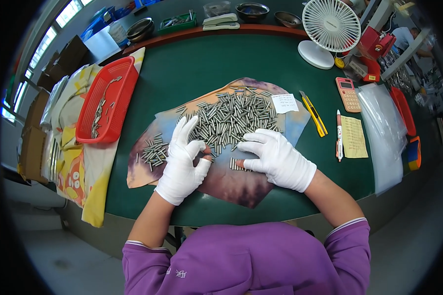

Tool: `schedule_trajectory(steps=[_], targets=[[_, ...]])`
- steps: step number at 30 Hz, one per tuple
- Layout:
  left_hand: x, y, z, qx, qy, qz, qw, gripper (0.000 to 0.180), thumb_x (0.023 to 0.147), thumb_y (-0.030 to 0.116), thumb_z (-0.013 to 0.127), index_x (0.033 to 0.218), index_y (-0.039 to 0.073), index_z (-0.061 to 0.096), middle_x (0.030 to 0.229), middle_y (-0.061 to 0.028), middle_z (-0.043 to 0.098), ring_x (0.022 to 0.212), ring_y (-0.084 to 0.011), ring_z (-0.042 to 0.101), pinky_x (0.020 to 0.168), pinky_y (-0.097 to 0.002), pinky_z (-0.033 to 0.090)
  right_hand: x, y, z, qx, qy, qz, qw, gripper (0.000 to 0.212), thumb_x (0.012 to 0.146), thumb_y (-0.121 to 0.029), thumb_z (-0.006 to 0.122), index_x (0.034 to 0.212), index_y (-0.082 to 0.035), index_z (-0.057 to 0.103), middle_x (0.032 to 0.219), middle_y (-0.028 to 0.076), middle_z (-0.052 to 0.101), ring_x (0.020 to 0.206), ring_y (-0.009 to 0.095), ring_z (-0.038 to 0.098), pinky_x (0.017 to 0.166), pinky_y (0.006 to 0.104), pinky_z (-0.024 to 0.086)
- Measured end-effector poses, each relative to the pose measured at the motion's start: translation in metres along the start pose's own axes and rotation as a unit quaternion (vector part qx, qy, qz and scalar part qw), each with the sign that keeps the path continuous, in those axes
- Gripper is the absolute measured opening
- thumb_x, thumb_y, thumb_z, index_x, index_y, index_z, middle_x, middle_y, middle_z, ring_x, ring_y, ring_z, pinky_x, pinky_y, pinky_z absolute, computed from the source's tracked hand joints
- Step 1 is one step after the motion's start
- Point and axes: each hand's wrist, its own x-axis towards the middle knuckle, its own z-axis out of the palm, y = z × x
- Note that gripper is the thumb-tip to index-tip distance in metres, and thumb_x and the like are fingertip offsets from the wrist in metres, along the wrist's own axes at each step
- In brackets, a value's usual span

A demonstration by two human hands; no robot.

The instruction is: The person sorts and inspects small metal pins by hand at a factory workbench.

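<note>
A large pile of short metal pins (226,115) lies on a tie-dyed cloth (216,184) in the middle of the green table. My left hand (182,160), in a white glove with bare fingertips on thumb and index, is at the pile's left lower edge. Its thumb and index come together in a pinch while other fingers stretch up; whatever is between the tips is too small to make out. A smaller heap of pins (155,150) lies left of it. My gloved right hand (278,160) rests with fingers extended, its bare thumb tip beside a short row of pins (234,163).
At the left, a red basket (126,105) stands on a patterned yellow cloth (96,191). A paper slip (285,103) touches the pile's right side. Further right are a yellow cutter knife (314,114), calculator (348,94), pen (339,135), note (354,137), plastic bags (381,132) and a white fan (331,27).
</note>
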Motion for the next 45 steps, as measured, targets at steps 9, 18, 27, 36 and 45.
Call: schedule_trajectory(steps=[9, 18, 27, 36, 45], targets=[[-0.001, 0.017, 0.006, 0.016, -0.103, 0.056, 0.993, 0.038, 0.059, 0.020, 0.086, 0.087, 0.006, 0.064, 0.149, -0.0242, 0.038, 0.139, -0.0523, 0.029, 0.112, -0.0573, 0.031, 0.005, -0.010, -0.002, -0.026, -0.078, 0.051, 0.995, 0.046, 0.070, -0.036, 0.077, 0.111, -0.017, 0.071, 0.128, 0.011, 0.056, 0.129, 0.034, 0.047, 0.111, 0.0533, 0.034], [0.002, 0.017, 0.004, 0.019, -0.139, 0.122, 0.982, 0.045, 0.064, 0.032, 0.085, 0.096, 0.006, 0.067, 0.148, -0.0244, 0.038, 0.138, -0.0522, 0.028, 0.112, -0.0612, 0.028, -0.011, 0.005, -0.018, -0.005, -0.090, 0.030, 0.996, 0.045, 0.071, -0.043, 0.072, 0.109, -0.020, 0.073, 0.125, 0.012, 0.058, 0.125, 0.039, 0.049, 0.107, 0.0560, 0.037], [0.000, 0.014, 0.011, 0.021, -0.128, 0.135, 0.982, 0.044, 0.075, 0.040, 0.076, 0.102, 0.006, 0.069, 0.147, -0.0262, 0.039, 0.137, -0.0532, 0.030, 0.113, -0.0633, 0.026, -0.021, 0.006, -0.042, 0.008, -0.060, 0.051, 0.997, 0.027, 0.062, -0.010, 0.076, 0.087, -0.017, 0.077, 0.116, 0.009, 0.065, 0.121, 0.036, 0.054, 0.099, 0.0493, 0.046], [0.006, 0.030, 0.013, 0.056, -0.161, 0.165, 0.971, 0.045, 0.071, 0.035, 0.076, 0.104, 0.005, 0.069, 0.146, -0.0263, 0.040, 0.137, -0.0523, 0.030, 0.112, -0.0660, 0.024, -0.032, 0.018, -0.050, 0.042, -0.034, 0.052, 0.997, 0.019, 0.059, -0.002, 0.072, 0.074, -0.014, 0.076, 0.108, 0.008, 0.069, 0.117, 0.036, 0.058, 0.093, 0.0471, 0.050], [0.002, 0.018, 0.015, 0.032, -0.085, 0.122, 0.988, 0.036, 0.081, 0.035, 0.072, 0.099, 0.004, 0.066, 0.148, -0.0259, 0.038, 0.138, -0.0524, 0.030, 0.113, -0.0609, 0.025, -0.029, 0.014, -0.043, 0.022, -0.045, 0.038, 0.998, 0.010, 0.063, -0.009, 0.073, 0.072, -0.013, 0.076, 0.108, 0.008, 0.068, 0.116, 0.032, 0.058, 0.094, 0.0443, 0.049]])
